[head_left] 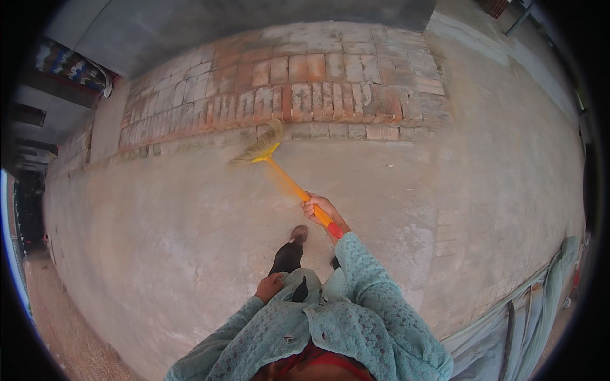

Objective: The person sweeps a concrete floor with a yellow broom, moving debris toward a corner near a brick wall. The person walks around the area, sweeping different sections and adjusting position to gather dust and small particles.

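A broom (289, 180) with an orange handle, a red end and pale straw-like bristles slants up and to the left from my right hand (318, 208). The fingers of that hand wrap round the handle near its red end. Its bristles fan out at the foot of a low brick step (298, 101), beside the step's lower edge. Down by my waist, my left hand (270, 287) rests against the front of my teal jacket. Its fingers are curled and partly hidden, so what they hold, if anything, does not show.
The concrete floor (178, 209) stretches around me, with a small pale scrap (390, 166) lying on it. Behind the brick step rises a grey wall (254, 16). Grey-green sheeting (508, 324) is bunched at the lower right. Striped cloth (70, 63) hangs at the upper left.
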A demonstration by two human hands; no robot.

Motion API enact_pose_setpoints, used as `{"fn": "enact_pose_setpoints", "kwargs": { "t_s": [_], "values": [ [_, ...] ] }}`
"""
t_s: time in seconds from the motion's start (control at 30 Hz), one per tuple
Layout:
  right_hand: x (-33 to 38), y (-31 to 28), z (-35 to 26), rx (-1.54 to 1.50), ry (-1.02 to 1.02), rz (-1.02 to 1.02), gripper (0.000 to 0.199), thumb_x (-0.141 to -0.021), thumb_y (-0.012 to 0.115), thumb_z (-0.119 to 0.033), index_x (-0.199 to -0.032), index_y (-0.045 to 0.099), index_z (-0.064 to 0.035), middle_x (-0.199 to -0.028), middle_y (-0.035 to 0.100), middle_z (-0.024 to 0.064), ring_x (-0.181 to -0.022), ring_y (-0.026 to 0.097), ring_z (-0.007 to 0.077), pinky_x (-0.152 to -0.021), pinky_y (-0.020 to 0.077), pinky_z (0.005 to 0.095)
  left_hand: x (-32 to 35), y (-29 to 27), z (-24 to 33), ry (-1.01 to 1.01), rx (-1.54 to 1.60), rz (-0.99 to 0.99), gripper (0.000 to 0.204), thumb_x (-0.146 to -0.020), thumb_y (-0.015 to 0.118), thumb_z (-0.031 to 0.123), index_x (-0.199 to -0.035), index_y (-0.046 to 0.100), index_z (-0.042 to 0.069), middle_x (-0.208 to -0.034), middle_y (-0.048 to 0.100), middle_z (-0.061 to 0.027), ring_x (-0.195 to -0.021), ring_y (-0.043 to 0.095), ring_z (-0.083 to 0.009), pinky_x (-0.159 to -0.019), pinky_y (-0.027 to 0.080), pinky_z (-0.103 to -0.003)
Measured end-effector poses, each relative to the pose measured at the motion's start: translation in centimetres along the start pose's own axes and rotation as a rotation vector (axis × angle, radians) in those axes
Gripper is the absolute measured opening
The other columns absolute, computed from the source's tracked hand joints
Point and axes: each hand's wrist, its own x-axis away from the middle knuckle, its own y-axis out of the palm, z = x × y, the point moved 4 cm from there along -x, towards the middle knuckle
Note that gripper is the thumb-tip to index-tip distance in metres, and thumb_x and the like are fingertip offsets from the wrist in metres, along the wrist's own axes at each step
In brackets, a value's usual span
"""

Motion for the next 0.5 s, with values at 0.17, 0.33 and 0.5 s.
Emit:
{"fn": "enact_pose_setpoints", "kwargs": {
  "t_s": [0.17,0.33,0.5],
  "values": [
    [6.9,-4.9,-5.9,-0.142,-0.252,-0.049,0.030,-0.076,0.043,0.004,-0.105,0.040,0.0011,-0.079,0.049,0.0126,-0.053,0.047,0.0074,-0.046,0.0438,0.0178,-0.3,-0.3,0.9,0.070,-0.024,0.034,0.031,-0.073,0.053,0.023,-0.102,0.055,0.011,-0.079,0.061,-0.0124,-0.076,0.059,-0.0277,-0.068,0.046,-0.038],
    [17.8,-8.8,-10.3,-0.221,-0.512,-0.011,0.032,-0.076,0.045,0.004,-0.107,0.041,-0.0033,-0.078,0.048,0.0126,-0.052,0.045,0.0078,-0.045,0.0426,0.0179,-0.9,0.1,1.3,0.067,-0.109,0.036,0.032,-0.072,0.053,0.024,-0.101,0.056,0.011,-0.080,0.061,-0.0132,-0.077,0.059,-0.0286,-0.067,0.046,-0.039],
    [24.3,-9.4,-8.9,-0.146,-0.633,0.230,0.056,-0.072,0.045,0.008,-0.121,0.034,-0.0158,-0.077,0.047,0.0108,-0.050,0.043,0.0084,-0.043,0.0387,0.0189,-1.9,0.4,1.1,0.113,-0.113,0.041,0.031,-0.071,0.054,0.025,-0.099,0.056,0.012,-0.078,0.061,-0.0130,-0.074,0.059,-0.0301,-0.066,0.046,-0.040]
  ]
}}
